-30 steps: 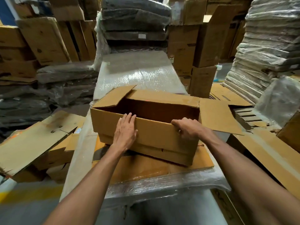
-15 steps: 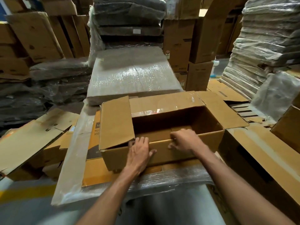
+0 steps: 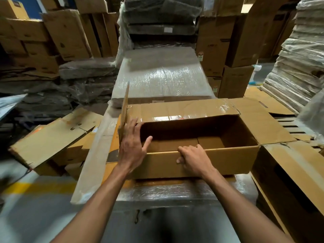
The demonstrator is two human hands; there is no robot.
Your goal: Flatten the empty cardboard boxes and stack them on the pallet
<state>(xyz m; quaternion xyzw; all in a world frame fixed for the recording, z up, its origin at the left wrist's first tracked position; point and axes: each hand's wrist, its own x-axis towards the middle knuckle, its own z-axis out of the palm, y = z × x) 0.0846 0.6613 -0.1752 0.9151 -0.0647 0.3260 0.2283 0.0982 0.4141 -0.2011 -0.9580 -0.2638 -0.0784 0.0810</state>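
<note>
The box (image 3: pixel 201 162) sits upright and open on top of a plastic-wrapped stack (image 3: pixel 175 192), directly in front of me. A flat cardboard sheet (image 3: pixel 112 137) lies between the box and the stack. The box is empty, and its bottom flaps are closed.

My left hand (image 3: pixel 131 144) is at the left end of the box. Its fingers are straight and lie together against the left flap (image 3: pixel 125 106), which stands nearly upright. The thumb is spread away from the fingers and points into the opening. This hand pinches nothing.

My right hand (image 3: pixel 194 158) grips the top edge of the near wall, around its middle. The fingers curl over the rim into the box, and the thumb presses the outer face of the wall.

The far flap (image 3: pixel 175 109) is folded back and outward, with glossy tape along it. The right flap (image 3: pixel 259 123) is folded outward and lies flat.

Flattened boxes (image 3: pixel 52 137) lie on the floor to the left, near a yellow floor line (image 3: pixel 40 187). A wrapped bundle (image 3: pixel 161 76) sits just behind the box. Wooden slats (image 3: pixel 289 123) show beyond the right flap.
</note>
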